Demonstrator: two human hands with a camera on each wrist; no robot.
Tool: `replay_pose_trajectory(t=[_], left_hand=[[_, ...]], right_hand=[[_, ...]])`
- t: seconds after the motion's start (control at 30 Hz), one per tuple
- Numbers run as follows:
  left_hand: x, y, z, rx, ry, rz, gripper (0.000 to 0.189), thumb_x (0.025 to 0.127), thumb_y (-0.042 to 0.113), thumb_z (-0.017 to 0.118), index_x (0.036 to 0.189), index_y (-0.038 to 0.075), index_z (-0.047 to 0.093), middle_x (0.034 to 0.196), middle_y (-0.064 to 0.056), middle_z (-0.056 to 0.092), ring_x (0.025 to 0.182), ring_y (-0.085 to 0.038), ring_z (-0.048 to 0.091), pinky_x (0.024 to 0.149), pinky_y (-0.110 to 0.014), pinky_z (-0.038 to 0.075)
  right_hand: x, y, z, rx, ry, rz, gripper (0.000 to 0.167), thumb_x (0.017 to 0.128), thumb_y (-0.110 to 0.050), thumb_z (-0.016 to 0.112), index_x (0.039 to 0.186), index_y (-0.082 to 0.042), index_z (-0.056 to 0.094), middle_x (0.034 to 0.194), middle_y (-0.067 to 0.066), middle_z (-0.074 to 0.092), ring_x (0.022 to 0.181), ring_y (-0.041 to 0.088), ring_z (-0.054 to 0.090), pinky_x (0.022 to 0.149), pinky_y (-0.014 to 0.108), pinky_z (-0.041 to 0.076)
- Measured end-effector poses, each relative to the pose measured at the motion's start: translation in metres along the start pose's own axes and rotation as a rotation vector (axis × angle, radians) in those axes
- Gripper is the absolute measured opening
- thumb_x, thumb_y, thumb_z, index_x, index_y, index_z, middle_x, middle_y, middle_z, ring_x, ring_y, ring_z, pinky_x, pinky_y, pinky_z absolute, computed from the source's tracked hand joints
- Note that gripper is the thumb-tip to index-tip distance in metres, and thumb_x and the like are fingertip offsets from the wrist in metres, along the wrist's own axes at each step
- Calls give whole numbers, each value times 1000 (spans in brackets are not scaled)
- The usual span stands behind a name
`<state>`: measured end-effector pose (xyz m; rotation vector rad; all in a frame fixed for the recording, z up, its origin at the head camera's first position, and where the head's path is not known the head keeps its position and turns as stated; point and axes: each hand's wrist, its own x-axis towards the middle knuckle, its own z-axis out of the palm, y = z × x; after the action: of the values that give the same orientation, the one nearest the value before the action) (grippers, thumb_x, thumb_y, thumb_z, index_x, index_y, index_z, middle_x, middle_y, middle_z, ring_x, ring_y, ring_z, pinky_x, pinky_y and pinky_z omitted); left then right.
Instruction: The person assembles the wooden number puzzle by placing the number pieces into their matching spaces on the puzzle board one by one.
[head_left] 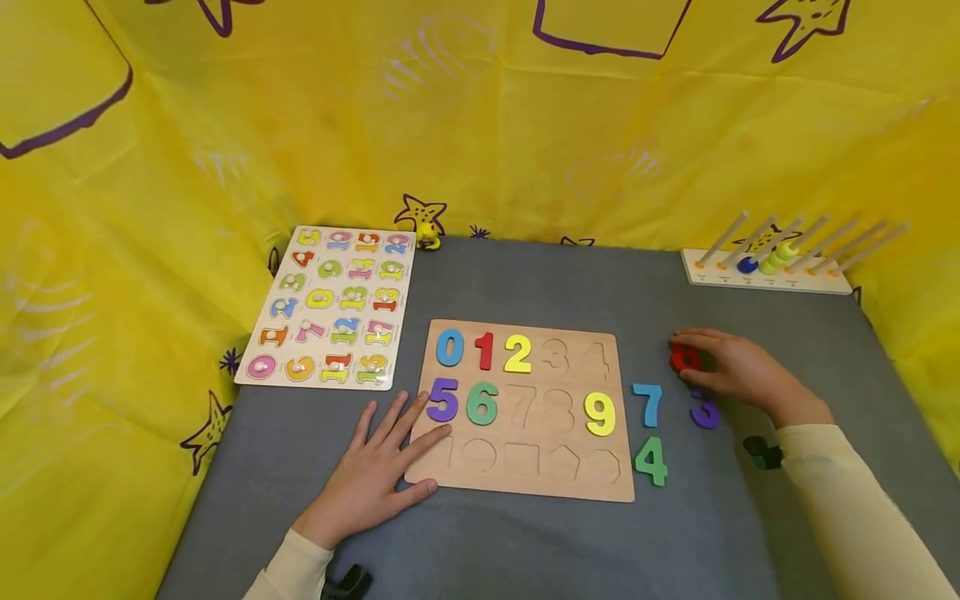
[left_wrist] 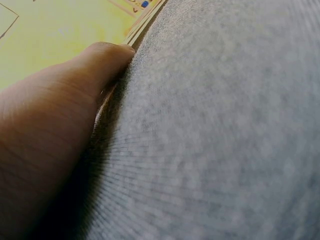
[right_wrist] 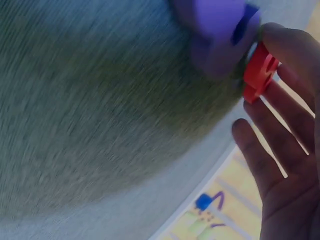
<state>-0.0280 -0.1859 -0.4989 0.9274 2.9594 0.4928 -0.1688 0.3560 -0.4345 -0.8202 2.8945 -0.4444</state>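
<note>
My left hand (head_left: 375,471) lies with fingers spread on the left edge of a wooden number board (head_left: 540,485), a fingertip touching the purple 5 (head_left: 442,401). Its thumb (left_wrist: 107,60) is by the board's edge in the left wrist view. On the right, my right hand (head_left: 738,375) pinches a red number piece (right_wrist: 260,72), apparently an 8, between thumb and fingers. Partly under that hand lies a purple 3 (head_left: 707,415). A blue 7 (head_left: 648,404) and a green 4 (head_left: 652,462) lie right of the board. Blue 0, red 1, yellow 2, green 6 and yellow 9 sit on the board.
A second number board (head_left: 251,373) with knobbed pieces stands at the back left, a small yellow toy (head_left: 428,236) by its corner. At the back right is a peg stand (head_left: 772,283) with blue and green beads. Yellow cloth (head_left: 525,150) walls the grey table (head_left: 525,550).
</note>
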Motion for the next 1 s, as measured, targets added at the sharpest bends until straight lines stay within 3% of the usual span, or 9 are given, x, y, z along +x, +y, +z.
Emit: replay_pose_trajectory(t=[0.3, 0.63, 0.83, 1.0], left_hand=[[0, 0, 0, 4, 1, -2, 72, 95, 64, 57, 158, 37, 37, 170, -6, 9, 154, -37, 7, 116, -66, 0], [0, 1, 1, 3, -8, -8, 72, 95, 65, 56, 158, 38, 36, 170, -5, 8, 154, -37, 6, 116, -66, -1], [1, 1, 0, 3, -17, -12, 72, 95, 65, 56, 158, 39, 35, 170, -6, 8, 154, -37, 5, 116, -66, -1], [1, 1, 0, -4, -25, -20, 72, 95, 65, 56, 159, 39, 35, 170, -5, 7, 154, -36, 4, 116, -66, -2]], right_hand=[[18, -45, 1, 10, 104, -132, 51, 81, -11, 86, 127, -1, 68, 130, 19, 64, 110, 38, 65, 86, 57, 54], [42, -106, 28, -30, 79, -269, 57, 77, -23, 91, 125, -2, 70, 129, 14, 66, 109, 33, 67, 87, 48, 57], [42, -141, 47, -24, 82, -321, 55, 81, -33, 88, 125, -5, 72, 129, 9, 67, 110, 27, 66, 89, 43, 57], [38, -158, 60, -48, 83, -341, 54, 82, -36, 86, 123, -5, 72, 126, 9, 68, 110, 26, 67, 90, 44, 56]])
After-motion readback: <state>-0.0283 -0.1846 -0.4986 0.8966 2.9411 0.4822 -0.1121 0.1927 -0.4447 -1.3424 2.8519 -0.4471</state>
